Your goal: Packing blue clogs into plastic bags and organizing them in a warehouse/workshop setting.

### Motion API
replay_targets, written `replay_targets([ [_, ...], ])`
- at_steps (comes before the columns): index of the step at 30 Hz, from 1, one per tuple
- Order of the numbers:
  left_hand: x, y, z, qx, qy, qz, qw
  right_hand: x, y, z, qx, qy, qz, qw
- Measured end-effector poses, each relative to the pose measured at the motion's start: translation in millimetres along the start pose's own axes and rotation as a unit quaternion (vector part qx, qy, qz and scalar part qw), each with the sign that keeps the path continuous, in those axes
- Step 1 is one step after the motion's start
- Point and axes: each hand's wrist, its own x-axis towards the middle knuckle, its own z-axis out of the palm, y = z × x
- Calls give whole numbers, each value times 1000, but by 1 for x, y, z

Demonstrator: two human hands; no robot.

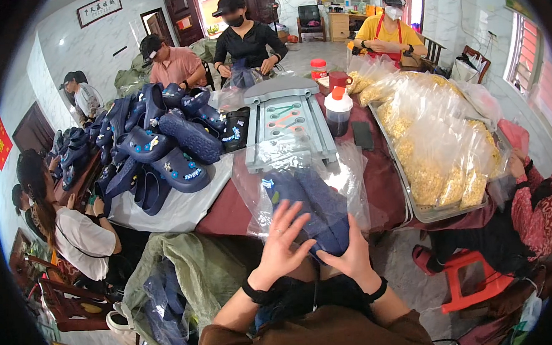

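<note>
A pair of navy clogs (325,202) lies in front of me in a clear plastic bag (354,168), at the near edge of the table. My left hand (283,239) has its fingers spread over the bag's left side and grips nothing. At the near end, my right hand (350,247) holds the clogs, its thumb on top and its fingers along the right side. Just beyond the bag stands a grey plastic rack-like board (286,122). Many loose navy clogs (185,168) with colourful charms are heaped to the left.
A metal tray (419,215) of bagged yellow pieces stands at right, near a bottle with an orange top (337,110) and a dark phone-like slab (362,135). A green sack (193,264) with bagged clogs is at lower left; a red stool (475,281) at right. Several people work around the table.
</note>
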Motion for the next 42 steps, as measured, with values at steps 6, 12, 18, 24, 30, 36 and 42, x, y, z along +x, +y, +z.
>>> replay_targets([
  [6, -46, -2, 3, 140, 103, -167, 971, 13, 2, 20, -18, -92, 6, 996],
  [12, -68, -13, 19, 92, 14, -164, 982, 18, 10, 21, 117, -165, -38, 979],
  [18, -57, -18, 21, 123, 23, -159, 979, 15, 10, -11, -93, -19, -151, 984],
  [24, -49, -19, 16, 40, 13, -166, 985, 45, 9, -17, -150, -78, -156, 973],
  [30, -57, -34, 22, -28, 87, -190, 978, 59, 34, 8, 61, -206, -84, 973],
  [36, -58, -37, 22, 195, 86, -301, 929, 54, 40, 21, -37, -133, -102, 985],
  [42, -53, -57, 16, -17, 90, -272, 958, 60, 46, 27, 34, -126, -71, 989],
])
